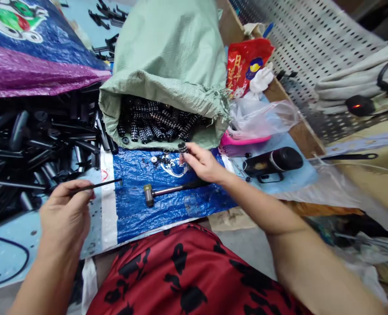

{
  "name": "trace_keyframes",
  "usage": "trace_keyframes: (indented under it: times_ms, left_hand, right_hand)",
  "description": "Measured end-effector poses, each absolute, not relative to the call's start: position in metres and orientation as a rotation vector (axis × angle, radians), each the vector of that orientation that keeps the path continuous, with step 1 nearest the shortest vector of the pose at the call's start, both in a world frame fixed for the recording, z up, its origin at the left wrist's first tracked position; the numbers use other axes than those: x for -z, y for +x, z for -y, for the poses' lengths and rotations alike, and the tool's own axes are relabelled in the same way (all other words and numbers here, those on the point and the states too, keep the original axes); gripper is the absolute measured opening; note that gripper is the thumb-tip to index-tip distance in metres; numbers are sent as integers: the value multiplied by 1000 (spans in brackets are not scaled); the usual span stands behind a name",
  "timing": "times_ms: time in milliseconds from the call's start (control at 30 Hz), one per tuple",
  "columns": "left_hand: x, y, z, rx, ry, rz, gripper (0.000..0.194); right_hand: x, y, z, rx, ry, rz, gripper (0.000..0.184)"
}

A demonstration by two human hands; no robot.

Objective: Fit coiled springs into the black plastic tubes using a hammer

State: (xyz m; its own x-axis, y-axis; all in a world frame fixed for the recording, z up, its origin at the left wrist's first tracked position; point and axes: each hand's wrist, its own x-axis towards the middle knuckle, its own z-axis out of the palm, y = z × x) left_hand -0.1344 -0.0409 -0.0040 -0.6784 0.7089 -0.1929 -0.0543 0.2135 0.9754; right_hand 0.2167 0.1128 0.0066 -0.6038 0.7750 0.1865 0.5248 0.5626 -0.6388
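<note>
My left hand [67, 210] is closed around a thin black rod [107, 183], whose end points right over the white edge of the blue sheet [131, 218]. Between the fingertips of my right hand [203, 162] is a small black ribbed cylinder with pale marks [182, 148], just in front of the sack's mouth. Similar black-and-white ribbed cylinders [157, 124] lie in a heap inside the pale green woven sack [171, 48]. Below my right hand a small two-faced mallet [149, 195] lies on its side, with its handle toward the right.
Many glossy black parts [19, 131] are piled at the left, beneath a blue and purple bag [43, 52]. A black flask-like bottle [273, 164] lies at the right. Behind it are a clear plastic bag [262, 118], a red packet [248, 63] and a perforated metal panel [289, 43].
</note>
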Motion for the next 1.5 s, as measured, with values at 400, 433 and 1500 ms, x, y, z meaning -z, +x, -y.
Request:
trace_keyframes:
  times_ms: [400, 433, 1500]
  left_hand:
    - [-6, -60, 42, -1290, 616, -1256, 40]
    - [-3, -56, 43, -1276, 673, -1284, 43]
    - [1, -44, 51, -1263, 941, -1542, 45]
  right_hand:
    - [8, 118, -36, -1988, -918, 863, 58]
    - [7, 117, -33, -1981, -894, 865, 58]
    - [22, 138, -12, -452, -478, 2300, 101]
